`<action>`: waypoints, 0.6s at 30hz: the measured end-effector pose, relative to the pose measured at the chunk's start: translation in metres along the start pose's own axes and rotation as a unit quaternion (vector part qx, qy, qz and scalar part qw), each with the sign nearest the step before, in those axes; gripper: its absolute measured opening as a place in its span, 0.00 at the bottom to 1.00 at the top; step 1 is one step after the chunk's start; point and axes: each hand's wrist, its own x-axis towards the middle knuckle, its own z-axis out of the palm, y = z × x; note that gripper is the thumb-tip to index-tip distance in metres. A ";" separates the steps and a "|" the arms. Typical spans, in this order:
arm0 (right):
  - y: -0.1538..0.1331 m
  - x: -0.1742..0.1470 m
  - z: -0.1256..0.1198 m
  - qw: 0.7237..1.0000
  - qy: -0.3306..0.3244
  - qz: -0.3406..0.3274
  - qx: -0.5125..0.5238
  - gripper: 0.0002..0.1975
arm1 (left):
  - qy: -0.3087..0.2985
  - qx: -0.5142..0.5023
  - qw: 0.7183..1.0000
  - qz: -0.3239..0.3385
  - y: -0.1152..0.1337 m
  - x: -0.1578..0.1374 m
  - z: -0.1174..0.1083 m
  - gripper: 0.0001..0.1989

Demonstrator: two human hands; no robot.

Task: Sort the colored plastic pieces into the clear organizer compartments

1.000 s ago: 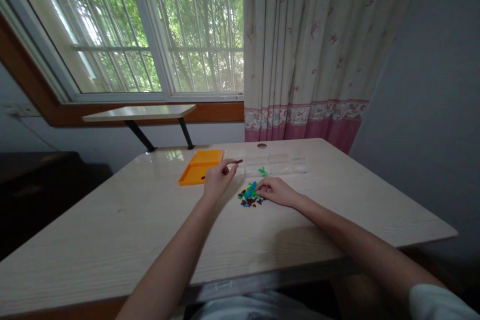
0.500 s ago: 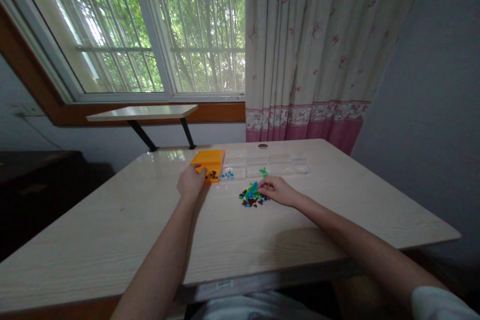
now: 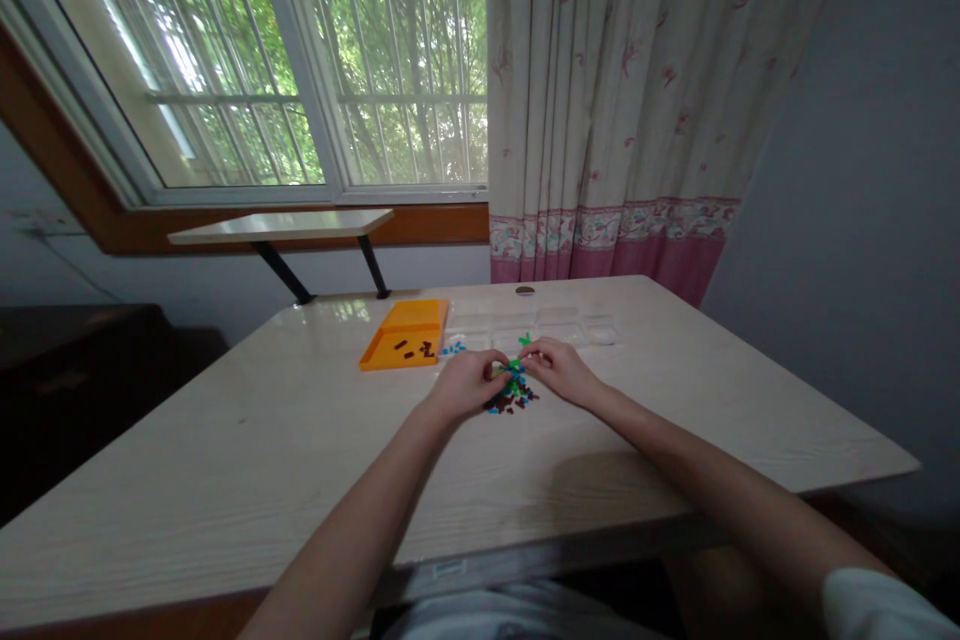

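one orange box (image 3: 379, 354) stood on my desk (image 3: 300, 460), one pile of small pieces (image 3: 515, 390) nearer, too many to count, left hand (image 3: 466, 383) and right hand (image 3: 560, 370) curled narrow there, holding what i couldn't tell, the left back from the box

No writing, brand or number can be read.

Pieces (image 3: 510, 403) at centre are brown, blue and green, the box (image 3: 412, 314) orange; upper right, reddish motifs dot the cream curtain (image 3: 622, 120).
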 end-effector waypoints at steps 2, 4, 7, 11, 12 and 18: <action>-0.001 0.000 0.000 1.000 -0.004 -0.007 0.004 0.08 | 0.004 -0.001 1.000 -0.002 0.000 0.000 -0.001 0.14; -0.002 0.000 0.000 1.000 -0.006 -0.012 0.004 0.08 | 0.010 -0.005 1.000 -0.001 -0.001 0.001 -0.002 0.14; -0.003 0.000 -0.001 1.000 -0.006 -0.015 -0.001 0.08 | 0.018 -0.008 1.000 -0.002 0.000 0.001 -0.003 0.14; -0.004 -0.001 -0.002 1.000 -0.011 -0.009 -0.011 0.11 | 0.030 -0.004 1.000 0.000 0.001 0.001 -0.003 0.12; -0.004 0.000 -0.002 1.000 -0.014 -0.009 -0.014 0.11 | 0.030 -0.003 1.000 0.001 0.001 0.001 -0.003 0.12; -0.004 0.001 -0.003 0.999 -0.020 -0.017 -0.026 0.09 | 0.033 -0.007 0.999 0.007 0.000 0.000 -0.003 0.12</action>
